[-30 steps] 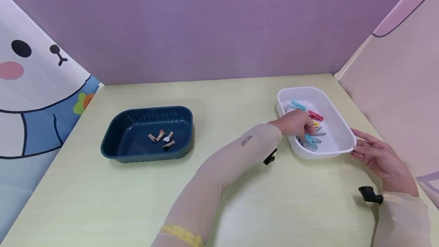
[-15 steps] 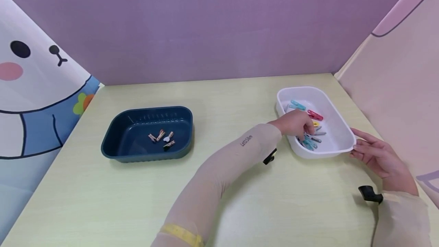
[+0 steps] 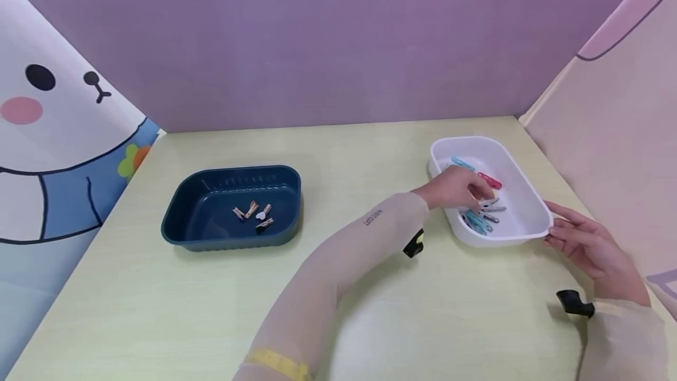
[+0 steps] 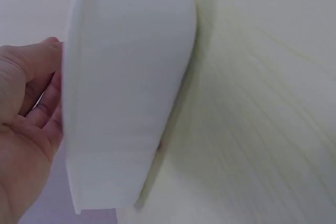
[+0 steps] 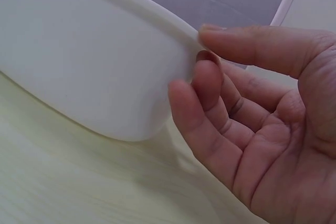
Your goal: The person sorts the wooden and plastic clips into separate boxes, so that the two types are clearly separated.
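Note:
My left hand [image 3: 459, 187] reaches into the white tray [image 3: 520, 231], fingers down among plastic clothespins. Turquoise clothespins [image 3: 478, 222] and grey clothespins [image 3: 494, 209] lie close to its fingertips. Past the hand are a red clothespin [image 3: 489, 180] and another turquoise clothespin [image 3: 463, 164]. In the left wrist view the tray wall hides the fingertips, so whether they pinch a clothespin is unclear. At the tray's near right corner, my right hand [image 3: 595, 249] holds the rim; the right wrist view has its thumb [image 5: 247, 45] against the rim with curled fingers below.
A dark blue tray [image 3: 211, 241] stands to the left on the pale table [image 3: 370, 157], with several small wooden clothespins [image 3: 254, 211] inside. Purple cloth [image 3: 338, 46] rises behind the table, and printed cloth [image 3: 69, 134] borders the left side.
My left hand shifts slightly within the white tray, its fingers moving away from the turquoise clothespins toward the grey ones. The right hand stays at the rim. The head view shifts a little.

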`<state>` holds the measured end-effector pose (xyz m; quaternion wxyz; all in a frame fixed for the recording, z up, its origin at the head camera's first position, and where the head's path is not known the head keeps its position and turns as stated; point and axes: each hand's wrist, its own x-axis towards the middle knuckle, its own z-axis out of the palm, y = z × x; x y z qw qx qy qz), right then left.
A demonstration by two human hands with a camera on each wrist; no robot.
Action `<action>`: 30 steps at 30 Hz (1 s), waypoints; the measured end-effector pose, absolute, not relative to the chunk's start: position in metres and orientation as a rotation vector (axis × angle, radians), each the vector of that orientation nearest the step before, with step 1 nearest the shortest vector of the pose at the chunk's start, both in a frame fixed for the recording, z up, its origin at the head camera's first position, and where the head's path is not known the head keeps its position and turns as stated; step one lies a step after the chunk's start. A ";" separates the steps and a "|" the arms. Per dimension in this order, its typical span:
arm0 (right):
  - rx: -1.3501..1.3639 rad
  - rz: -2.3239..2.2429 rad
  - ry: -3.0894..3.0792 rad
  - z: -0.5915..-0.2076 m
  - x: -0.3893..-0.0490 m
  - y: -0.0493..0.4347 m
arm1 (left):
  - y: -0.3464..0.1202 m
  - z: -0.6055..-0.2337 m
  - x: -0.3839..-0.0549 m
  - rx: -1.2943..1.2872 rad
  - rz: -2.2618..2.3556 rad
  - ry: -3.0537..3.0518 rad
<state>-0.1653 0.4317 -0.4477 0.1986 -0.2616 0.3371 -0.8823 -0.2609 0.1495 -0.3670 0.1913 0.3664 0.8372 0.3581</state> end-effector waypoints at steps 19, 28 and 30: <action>-0.436 -2.527 1.290 -0.429 -0.157 0.454 | 0.044 -0.349 -0.278 1.046 1.202 2.353; -0.167 -2.105 2.296 -0.400 -0.150 0.451 | -0.041 -0.343 -0.275 0.904 1.094 2.527; -0.065 -1.756 2.603 -0.391 -0.151 0.447 | -0.059 -0.343 -0.272 0.873 1.062 2.564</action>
